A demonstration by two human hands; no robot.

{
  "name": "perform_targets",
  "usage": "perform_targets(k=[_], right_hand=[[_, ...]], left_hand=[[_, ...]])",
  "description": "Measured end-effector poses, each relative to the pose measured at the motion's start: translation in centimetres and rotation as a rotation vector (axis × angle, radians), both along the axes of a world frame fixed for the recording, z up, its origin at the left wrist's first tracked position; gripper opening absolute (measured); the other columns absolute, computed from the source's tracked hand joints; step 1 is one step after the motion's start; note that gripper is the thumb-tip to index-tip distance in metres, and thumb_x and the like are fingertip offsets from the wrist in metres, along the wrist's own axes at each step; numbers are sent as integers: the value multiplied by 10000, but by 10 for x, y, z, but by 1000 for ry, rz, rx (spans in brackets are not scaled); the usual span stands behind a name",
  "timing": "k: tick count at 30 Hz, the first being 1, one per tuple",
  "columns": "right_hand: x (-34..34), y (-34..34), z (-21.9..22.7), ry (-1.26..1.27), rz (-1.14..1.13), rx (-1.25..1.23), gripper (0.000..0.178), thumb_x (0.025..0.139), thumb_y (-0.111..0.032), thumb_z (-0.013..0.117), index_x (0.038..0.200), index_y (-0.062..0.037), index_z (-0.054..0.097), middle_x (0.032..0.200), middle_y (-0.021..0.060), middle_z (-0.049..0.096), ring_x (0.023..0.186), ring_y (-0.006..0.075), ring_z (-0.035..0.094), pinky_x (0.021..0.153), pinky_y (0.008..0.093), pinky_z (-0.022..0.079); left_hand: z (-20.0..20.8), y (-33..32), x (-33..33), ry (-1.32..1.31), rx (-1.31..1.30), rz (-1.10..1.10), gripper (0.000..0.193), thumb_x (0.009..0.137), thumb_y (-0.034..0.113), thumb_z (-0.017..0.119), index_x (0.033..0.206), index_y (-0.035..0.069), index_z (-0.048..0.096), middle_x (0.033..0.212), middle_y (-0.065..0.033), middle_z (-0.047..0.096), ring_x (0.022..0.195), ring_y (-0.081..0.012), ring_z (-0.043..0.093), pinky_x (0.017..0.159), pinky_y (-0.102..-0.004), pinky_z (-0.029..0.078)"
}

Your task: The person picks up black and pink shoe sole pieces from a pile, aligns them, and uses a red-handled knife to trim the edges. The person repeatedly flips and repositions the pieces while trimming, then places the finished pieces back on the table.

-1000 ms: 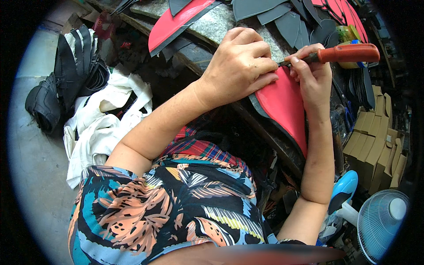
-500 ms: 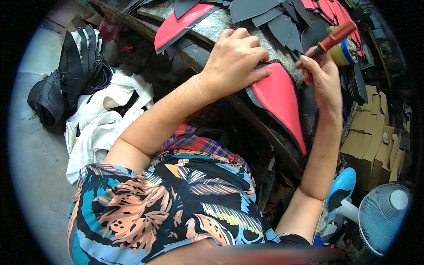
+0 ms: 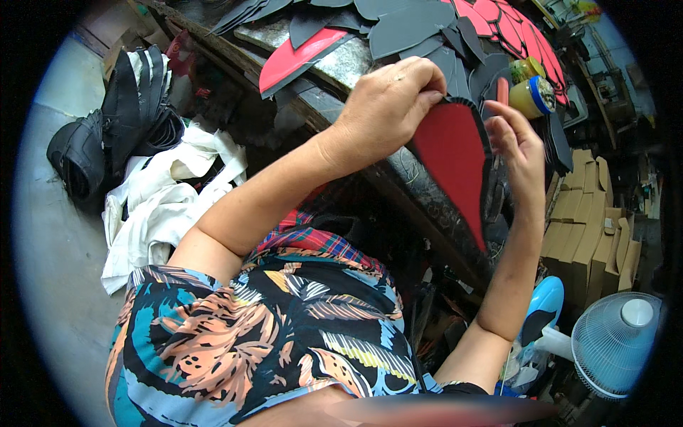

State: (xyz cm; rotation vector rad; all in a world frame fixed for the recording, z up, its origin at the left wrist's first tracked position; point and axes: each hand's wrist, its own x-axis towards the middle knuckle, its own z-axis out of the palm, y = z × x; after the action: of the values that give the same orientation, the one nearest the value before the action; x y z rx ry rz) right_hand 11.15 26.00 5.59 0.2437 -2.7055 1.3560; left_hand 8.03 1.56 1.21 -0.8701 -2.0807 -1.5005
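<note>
Pinching red piece [image 3: 455, 156] shut-fingered, L hand [image 3: 388, 107] is holding it by near edge of worktop [image 3: 435, 208], prob. baring rim, R hand [image 3: 519, 153] part-curled, hold unclear.

Seen from above, I wear a loose, short-sleeved blk. fabric top w/ a multicolored floral-and-leaf print [image 3: 284, 341]. A big peach bloom w/ dk. spots [image 3: 203, 349] spreads over the L side, by teal & lt.-blue patches; white-striped leaves, one tinged yellow [image 3: 373, 359], cross the R side. A lt.-blue band edges the neckline. My R sleeve [image 3: 466, 387] shows mostly blk. Past the hem, red, blue & white plaid cloth [image 3: 302, 238] covers my lap. Forearms & both hands are bare.
</note>
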Motion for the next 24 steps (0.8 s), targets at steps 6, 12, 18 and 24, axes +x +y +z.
perform_targets(k=[6,12,18,24], right_hand=[[7,-47,-26,-401,123,-712,380,897,-175,720,1215,-39,562,869,1,658,686,49,590,559,196,444],[13,-51,-29,-270,-126,-780,246,889,-113,728,1028,-89,526,725,-22,623,469,26,507,396,189,408],[18,-48,-26,-205,-140,-699,245,894,-106,721,1055,-67,540,766,-6,625,554,49,559,486,191,454],[20,-53,-24,401,-54,-132,311,876,-42,708,1182,-54,653,984,39,645,846,116,608,713,226,476]], left_hand=[[-4,9,-3,-581,520,-405,166,984,140,584,1111,37,556,959,0,607,867,-66,583,779,-223,498],[-5,-14,-2,-1043,740,-530,268,1014,268,543,1094,28,632,945,-37,674,803,-94,655,734,-240,546],[-4,-20,7,-910,585,-506,285,1015,219,547,1114,-29,644,931,-58,693,772,-87,659,689,-221,541],[-2,-17,15,-711,133,-465,294,1009,219,566,1096,-50,649,867,-9,661,753,-46,606,656,-202,493]])
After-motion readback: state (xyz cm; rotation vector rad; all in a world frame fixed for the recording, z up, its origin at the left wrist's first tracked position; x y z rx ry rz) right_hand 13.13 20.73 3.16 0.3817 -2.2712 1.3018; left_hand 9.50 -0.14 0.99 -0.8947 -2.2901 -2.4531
